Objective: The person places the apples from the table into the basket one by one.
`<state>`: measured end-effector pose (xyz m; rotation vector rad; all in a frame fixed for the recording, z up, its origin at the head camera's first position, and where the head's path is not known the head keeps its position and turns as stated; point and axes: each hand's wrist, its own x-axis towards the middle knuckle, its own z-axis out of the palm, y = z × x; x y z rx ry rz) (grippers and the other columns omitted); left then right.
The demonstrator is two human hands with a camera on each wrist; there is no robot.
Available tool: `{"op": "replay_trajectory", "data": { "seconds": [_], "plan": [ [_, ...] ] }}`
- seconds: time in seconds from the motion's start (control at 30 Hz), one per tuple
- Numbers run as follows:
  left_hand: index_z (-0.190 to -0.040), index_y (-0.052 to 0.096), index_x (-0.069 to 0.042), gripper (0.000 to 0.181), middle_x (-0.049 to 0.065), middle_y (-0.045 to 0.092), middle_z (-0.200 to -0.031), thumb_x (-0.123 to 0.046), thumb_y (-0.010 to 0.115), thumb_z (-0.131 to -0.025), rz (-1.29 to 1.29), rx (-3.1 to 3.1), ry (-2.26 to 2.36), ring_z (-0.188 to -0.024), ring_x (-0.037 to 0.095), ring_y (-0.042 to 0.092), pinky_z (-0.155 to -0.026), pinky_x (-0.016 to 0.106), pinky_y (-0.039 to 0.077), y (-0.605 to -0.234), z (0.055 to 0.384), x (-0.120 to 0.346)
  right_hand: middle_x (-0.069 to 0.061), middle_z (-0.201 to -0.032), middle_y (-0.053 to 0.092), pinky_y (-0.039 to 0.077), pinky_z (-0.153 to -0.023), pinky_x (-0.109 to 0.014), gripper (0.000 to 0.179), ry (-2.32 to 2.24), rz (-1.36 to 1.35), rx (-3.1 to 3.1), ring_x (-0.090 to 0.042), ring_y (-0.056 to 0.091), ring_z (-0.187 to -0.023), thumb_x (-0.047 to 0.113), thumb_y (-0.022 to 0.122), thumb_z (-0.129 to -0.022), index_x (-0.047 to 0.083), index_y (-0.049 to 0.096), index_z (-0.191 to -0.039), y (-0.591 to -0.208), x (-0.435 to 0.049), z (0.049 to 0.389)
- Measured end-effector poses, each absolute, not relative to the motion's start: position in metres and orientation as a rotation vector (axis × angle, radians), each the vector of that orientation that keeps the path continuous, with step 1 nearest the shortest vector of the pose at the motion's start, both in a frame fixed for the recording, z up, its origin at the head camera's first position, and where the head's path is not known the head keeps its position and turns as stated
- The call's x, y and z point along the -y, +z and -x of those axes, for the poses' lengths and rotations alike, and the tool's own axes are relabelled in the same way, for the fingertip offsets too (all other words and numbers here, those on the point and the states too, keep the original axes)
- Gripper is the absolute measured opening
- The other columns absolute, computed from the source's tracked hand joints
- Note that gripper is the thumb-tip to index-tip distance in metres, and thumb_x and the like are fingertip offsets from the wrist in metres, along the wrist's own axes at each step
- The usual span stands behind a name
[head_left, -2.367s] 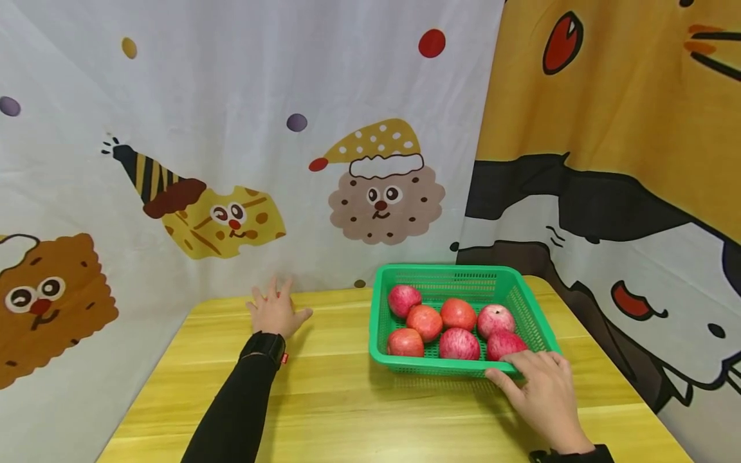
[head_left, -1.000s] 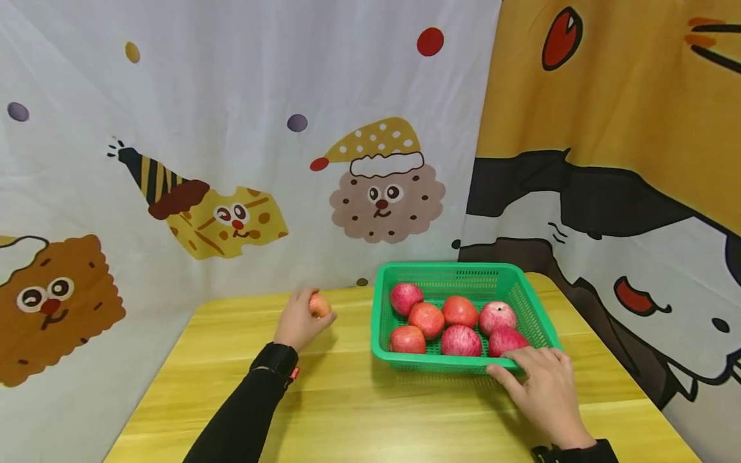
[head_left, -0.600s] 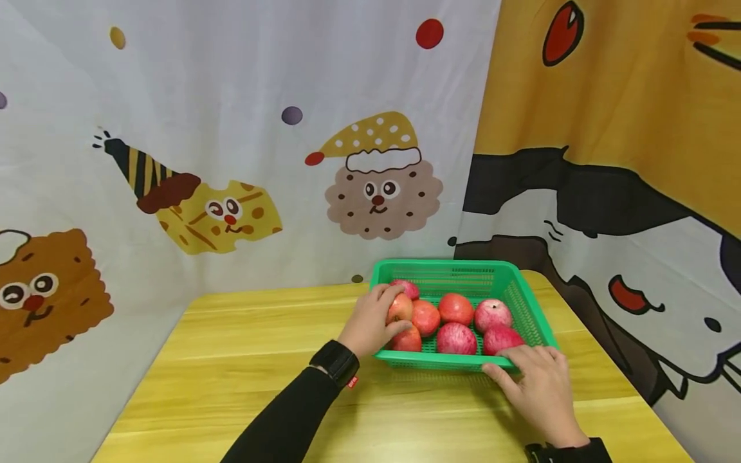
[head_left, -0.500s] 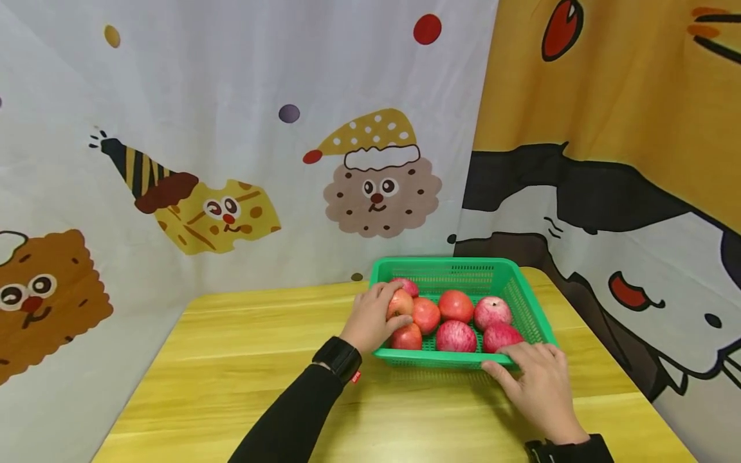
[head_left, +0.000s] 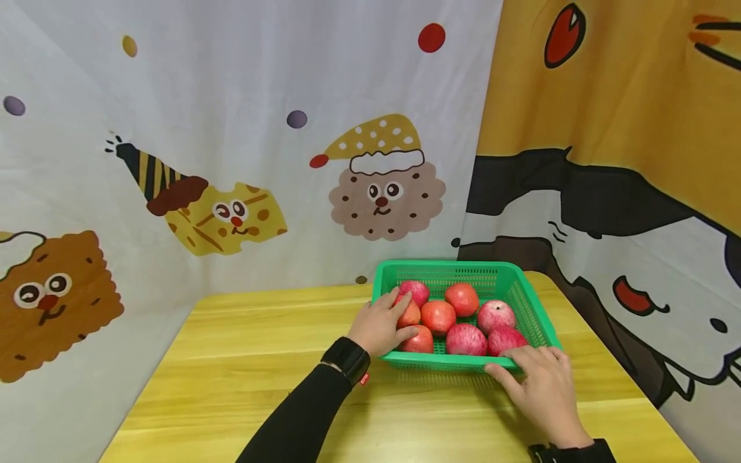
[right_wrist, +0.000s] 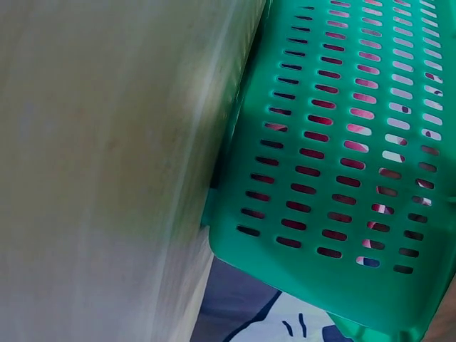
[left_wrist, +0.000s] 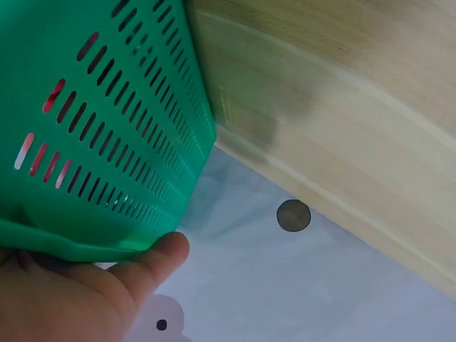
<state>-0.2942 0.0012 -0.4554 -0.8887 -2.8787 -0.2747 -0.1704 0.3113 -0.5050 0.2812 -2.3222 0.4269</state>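
Note:
A green plastic basket (head_left: pixel 463 363) stands on the table with several red apples (head_left: pixel 466 339) in it. My left hand (head_left: pixel 379 326) reaches over the basket's left rim. Its fairly straight fingers touch an apple (head_left: pixel 411 315) at the left side, and the thumb lies just in front of that apple. In the left wrist view, a finger (left_wrist: pixel 153 263) stretches past the basket's rim. My right hand (head_left: pixel 538 389) holds the front rim near the right corner, thumb outside and fingers over the edge. The right wrist view shows mostly the slotted basket wall (right_wrist: pixel 313 192).
The basket sits toward the back right of the yellow wooden table (head_left: pixel 260 360). A white curtain (head_left: pixel 347 71) with cartoon prints hangs right behind the table. A yellow and black printed cloth (head_left: pixel 579 212) hangs along the right side.
My left hand picked up an apple from the table's back left, carried it right and set it in the basket's left side. Nearby apples shifted right. The right hand stayed on the rim.

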Motion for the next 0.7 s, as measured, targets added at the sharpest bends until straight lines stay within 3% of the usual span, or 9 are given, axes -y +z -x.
{"op": "replay_trajectory", "data": {
  "seconds": [0.3,0.7],
  "plan": [
    [-0.159,0.054,-0.021,0.069,0.009,0.064,-0.153,-0.062,0.058,-0.104,0.888,2.909,-0.124,-0.152,0.032,0.05,-0.119,0.056,0.049,-0.4587,0.294,-0.004,-0.004,-0.091,0.078,0.034,-0.09,-0.048,0.035,0.422,-0.276,2.333,-0.028,0.063,-0.083,0.046,0.091,-0.076,0.016,0.076,-0.089,-0.507,-0.3123,0.1704],
    [-0.159,0.054,-0.02,0.07,0.008,0.064,-0.154,-0.061,0.06,-0.103,0.849,2.93,-0.242,-0.151,0.031,0.049,-0.117,0.056,0.05,-0.4608,0.2887,-0.0016,-0.001,-0.091,0.078,0.034,-0.09,-0.048,0.036,0.425,-0.278,2.34,-0.026,0.062,-0.083,0.047,0.091,-0.076,0.017,0.076,-0.09,-0.5064,-0.3127,0.1703]
  ]
}}
